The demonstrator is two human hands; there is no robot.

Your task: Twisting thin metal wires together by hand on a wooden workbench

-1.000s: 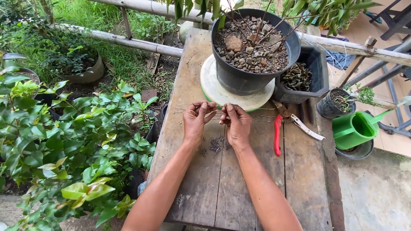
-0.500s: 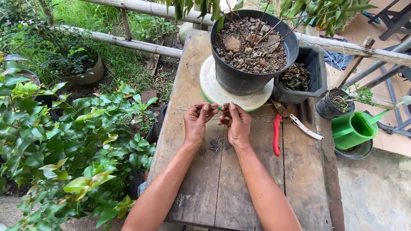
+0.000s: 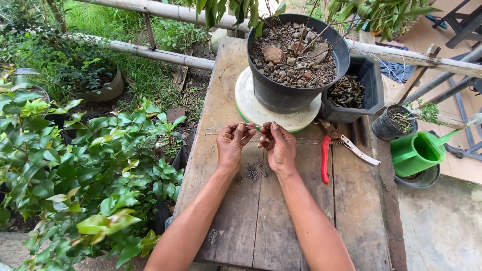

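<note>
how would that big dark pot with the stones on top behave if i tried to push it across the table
The big dark pot looks packed with gravel, so it is probably heavy for its size. It stands on a round pale disc, which might slide or turn before the pot itself moves. Its branches rise high, so a high shove could tip it.

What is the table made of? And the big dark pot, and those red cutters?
The table looks like bare, weathered wood: grey planks with grain and gaps. The big dark pot seems matte plastic, thin-rimmed and smooth. The cutters look like metal, one handle coated red, probably plastic or rubber. Both hands, left hand and right hand, pinch thin wire, likely metal.
</note>
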